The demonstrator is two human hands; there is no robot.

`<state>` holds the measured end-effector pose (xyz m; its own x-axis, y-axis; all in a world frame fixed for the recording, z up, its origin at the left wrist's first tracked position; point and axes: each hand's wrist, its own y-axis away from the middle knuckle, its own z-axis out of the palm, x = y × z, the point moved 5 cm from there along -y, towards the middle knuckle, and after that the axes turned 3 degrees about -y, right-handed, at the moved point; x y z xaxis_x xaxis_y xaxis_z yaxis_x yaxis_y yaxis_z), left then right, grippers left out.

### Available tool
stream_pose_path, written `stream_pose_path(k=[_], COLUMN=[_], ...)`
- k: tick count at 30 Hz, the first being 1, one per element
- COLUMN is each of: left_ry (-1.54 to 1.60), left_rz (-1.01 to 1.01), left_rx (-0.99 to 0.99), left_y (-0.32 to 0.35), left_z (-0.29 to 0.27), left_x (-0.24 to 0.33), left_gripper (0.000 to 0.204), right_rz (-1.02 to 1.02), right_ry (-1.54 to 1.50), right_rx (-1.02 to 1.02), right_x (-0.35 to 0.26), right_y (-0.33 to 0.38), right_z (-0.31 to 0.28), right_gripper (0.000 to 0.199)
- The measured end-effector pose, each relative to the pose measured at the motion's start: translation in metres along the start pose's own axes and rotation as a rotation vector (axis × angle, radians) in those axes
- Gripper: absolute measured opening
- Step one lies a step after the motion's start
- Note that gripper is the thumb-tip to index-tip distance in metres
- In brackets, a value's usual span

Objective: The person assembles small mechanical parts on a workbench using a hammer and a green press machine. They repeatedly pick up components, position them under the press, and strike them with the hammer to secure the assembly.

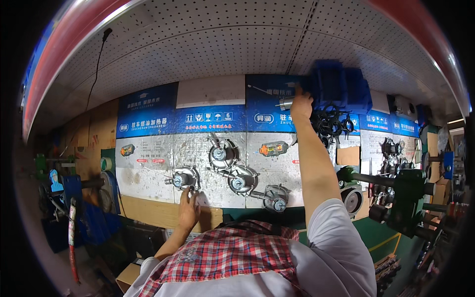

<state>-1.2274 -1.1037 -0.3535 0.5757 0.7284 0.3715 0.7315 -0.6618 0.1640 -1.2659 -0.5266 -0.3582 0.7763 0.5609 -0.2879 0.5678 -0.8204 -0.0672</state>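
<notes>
My left hand (189,210) is at the lower edge of a round silver motor housing (184,180), its thumb and fingers closed on the rim. The housing has a side spout and a bright hub. Further right lie similar motor housings, one at the top (222,154), one in the middle (242,180) and one nearest me (276,198). My right arm is stretched far forward. My right hand (301,106) is beside a silver cylinder (285,103), in front of the blue bins; its fingers are blurred, and whether they grip anything is unclear.
Blue plastic bins (341,86) stand at the far right, with a heap of black ring-shaped parts (330,124) before them. Printed cardboard (147,148) covers the bench. Green machine fixtures (405,203) flank the right side; a roll of tape (106,164) sits at left.
</notes>
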Motion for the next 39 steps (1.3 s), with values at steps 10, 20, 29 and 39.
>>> stream_pose_path(k=[10,20,29,39], left_ry=[0.218,-0.121,-0.309,-0.028], left_rz=[0.335,0.602,0.411,-0.366], left_rx=[0.419,0.11,0.225,0.114], left_y=[-0.007,0.017,0.065,0.112], left_z=[-0.065,-0.082,-0.058,-0.05], left_x=[0.157,0.313,0.337,0.298], left_gripper=[0.055,0.09,0.065,0.053], right_rz=[-0.14,-0.388,-0.493,-0.3], right_ry=[-0.846,-0.545,-0.504,-0.031], right_rx=[-0.302,-0.897,-1.081,0.045], right_x=[0.019,0.045,0.046,0.18], right_y=[0.152,0.288,0.3,0.144], right_z=[-0.149,-0.131,-0.145,-0.06], right_gripper=[0.033,0.031,0.03,0.02])
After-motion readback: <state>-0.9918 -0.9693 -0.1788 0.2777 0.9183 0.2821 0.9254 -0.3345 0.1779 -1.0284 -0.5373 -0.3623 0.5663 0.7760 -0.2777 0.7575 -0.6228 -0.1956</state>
